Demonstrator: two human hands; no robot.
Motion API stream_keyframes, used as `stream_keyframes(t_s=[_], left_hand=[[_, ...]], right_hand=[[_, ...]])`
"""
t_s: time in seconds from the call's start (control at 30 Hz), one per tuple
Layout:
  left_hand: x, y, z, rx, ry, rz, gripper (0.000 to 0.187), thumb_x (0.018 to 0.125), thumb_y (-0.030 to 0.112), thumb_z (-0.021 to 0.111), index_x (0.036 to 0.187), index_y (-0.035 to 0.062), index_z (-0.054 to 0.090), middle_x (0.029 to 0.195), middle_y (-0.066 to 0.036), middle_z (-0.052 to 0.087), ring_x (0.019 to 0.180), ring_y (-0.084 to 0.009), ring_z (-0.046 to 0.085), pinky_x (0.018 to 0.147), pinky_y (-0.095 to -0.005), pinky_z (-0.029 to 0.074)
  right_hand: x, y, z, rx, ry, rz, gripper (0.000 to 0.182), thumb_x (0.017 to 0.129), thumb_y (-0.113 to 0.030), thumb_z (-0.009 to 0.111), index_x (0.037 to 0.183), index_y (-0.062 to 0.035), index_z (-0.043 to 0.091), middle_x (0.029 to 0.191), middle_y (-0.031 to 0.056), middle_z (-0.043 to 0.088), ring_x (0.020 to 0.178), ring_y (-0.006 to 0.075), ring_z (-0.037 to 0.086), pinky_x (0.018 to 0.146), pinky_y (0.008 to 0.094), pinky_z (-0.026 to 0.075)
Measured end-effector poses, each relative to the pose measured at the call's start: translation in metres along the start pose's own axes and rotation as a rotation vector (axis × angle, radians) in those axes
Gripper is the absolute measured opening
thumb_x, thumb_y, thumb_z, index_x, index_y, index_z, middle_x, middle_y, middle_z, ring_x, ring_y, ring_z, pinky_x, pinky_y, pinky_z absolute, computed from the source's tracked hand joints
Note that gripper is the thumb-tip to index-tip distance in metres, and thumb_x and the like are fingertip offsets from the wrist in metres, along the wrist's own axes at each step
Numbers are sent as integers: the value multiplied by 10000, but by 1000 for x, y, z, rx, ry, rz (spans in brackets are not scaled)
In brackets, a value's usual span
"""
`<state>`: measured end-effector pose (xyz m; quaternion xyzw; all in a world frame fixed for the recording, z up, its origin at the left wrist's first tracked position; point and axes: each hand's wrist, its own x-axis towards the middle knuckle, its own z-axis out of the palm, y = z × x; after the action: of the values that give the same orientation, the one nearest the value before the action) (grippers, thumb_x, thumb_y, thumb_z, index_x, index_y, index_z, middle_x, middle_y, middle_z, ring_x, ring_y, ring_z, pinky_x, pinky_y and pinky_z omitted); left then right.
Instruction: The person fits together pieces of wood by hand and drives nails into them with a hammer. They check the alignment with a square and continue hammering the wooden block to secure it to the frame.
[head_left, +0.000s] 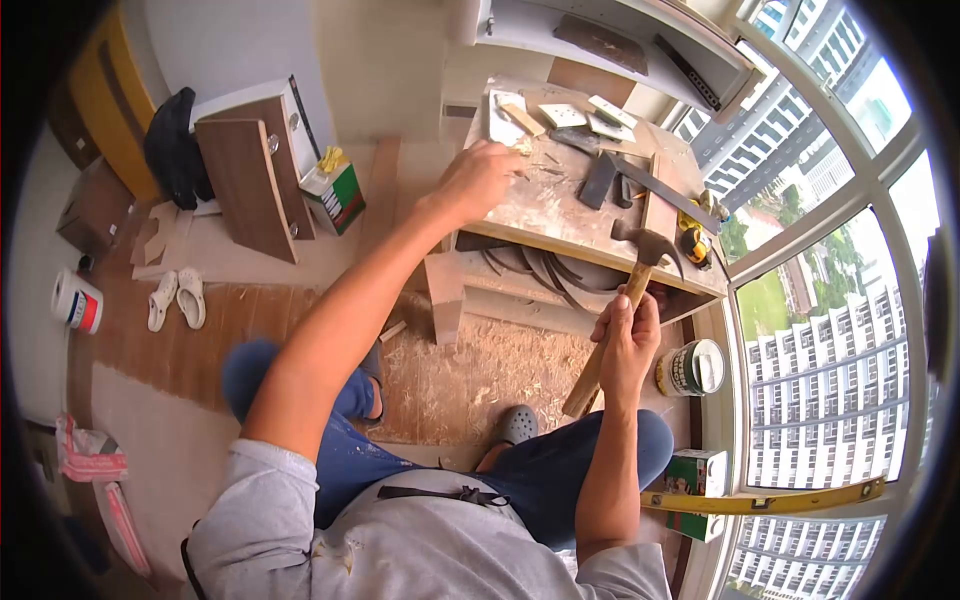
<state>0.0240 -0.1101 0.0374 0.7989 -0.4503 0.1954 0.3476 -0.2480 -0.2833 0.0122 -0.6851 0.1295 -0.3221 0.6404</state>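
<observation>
My right hand (628, 335) is wrapped round the wooden handle of a claw hammer (648, 250), its metal head up over the near right corner of the workbench (560, 245). Over the bench's left side is my left hand (482, 182), fingers curled together; what they hold, if anything, is too small to make out. Pale wood shavings (545, 180) and dust lie on the bench top beside it. A framing square (665, 185) and a dark block-like tool (598, 180) rest farther right, near a yellow tape measure (695, 243).
White rectangular pieces (610, 118) lie at the bench's back. Dark curved strips (545, 270) fill its lower shelf. A paint bucket (692, 368) and a yellow spirit level (770, 498) are to my right, by the windows. Cabinet panels (245, 185) and a green box (335, 195) stand left.
</observation>
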Motion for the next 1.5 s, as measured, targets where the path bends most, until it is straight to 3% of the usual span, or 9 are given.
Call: stream_keyframes(t_s=[0.27,0.33,0.47,0.53,0.73,1.0,1.07,1.2,1.5], left_hand=[[59,-66,88,209,-379,-94,132,902,98,653,981,119,756,1107,-143,613,1080,-370,595,954,-459,513],[56,-47,69,405,-333,264,135,885,92,637,979,108,732,1110,-141,608,1108,-368,587,940,-468,519],[47,-58,73,499,-204,398,156,927,110,611,1034,104,725,1042,-145,651,1009,-396,632,876,-488,532],[34,-28,54,-86,-30,-78,172,965,130,604,1077,62,715,940,-126,693,852,-337,679,791,-453,547],[-70,30,-23,-681,-68,-650,199,956,72,682,1129,-22,713,936,-31,715,812,-95,645,748,-250,527],[-168,12,11,-771,80,-734,188,958,70,677,1095,-27,760,954,-31,736,886,-91,659,802,-252,529],[-174,5,18,-247,51,-320,157,963,70,698,1064,-21,777,971,-27,740,856,-123,668,830,-275,526],[-178,8,25,-485,-21,-667,164,960,116,693,1033,-2,779,910,-50,764,829,-98,641,778,-279,510],[-186,-5,43,-535,49,-740,181,974,126,694,1023,-29,775,927,-61,772,841,-109,653,798,-292,520]], right_hand=[[-5,2,-19,28,29,68,233,1089,-212,612,1191,-2,607,748,-22,547,602,48,506,535,219,411],[-7,-1,-21,-14,56,95,254,1090,-230,614,1198,0,609,753,-17,551,603,55,515,537,218,408],[-9,-7,-19,-2,27,84,272,1096,-252,615,1204,-3,609,757,-19,549,611,52,513,542,211,398],[-15,-9,-21,14,31,125,281,1094,-257,621,1209,-2,610,764,-20,553,615,51,509,545,209,392],[-24,-19,-18,50,4,120,294,1091,-251,625,1227,9,606,779,-13,563,632,57,518,555,208,399],[-32,-19,-7,151,-63,148,311,1093,-267,620,1230,12,596,805,5,575,642,70,528,558,215,422],[-34,-17,-4,136,-86,148,295,1094,-262,617,1214,6,598,789,3,573,633,68,522,552,216,415],[-37,-14,-1,90,-108,149,254,1098,-252,609,1175,-10,607,726,-19,550,598,55,499,537,219,396],[-39,-6,-1,14,-159,172,289,1105,-254,595,1227,8,601,781,-10,554,611,62,517,539,215,410]])
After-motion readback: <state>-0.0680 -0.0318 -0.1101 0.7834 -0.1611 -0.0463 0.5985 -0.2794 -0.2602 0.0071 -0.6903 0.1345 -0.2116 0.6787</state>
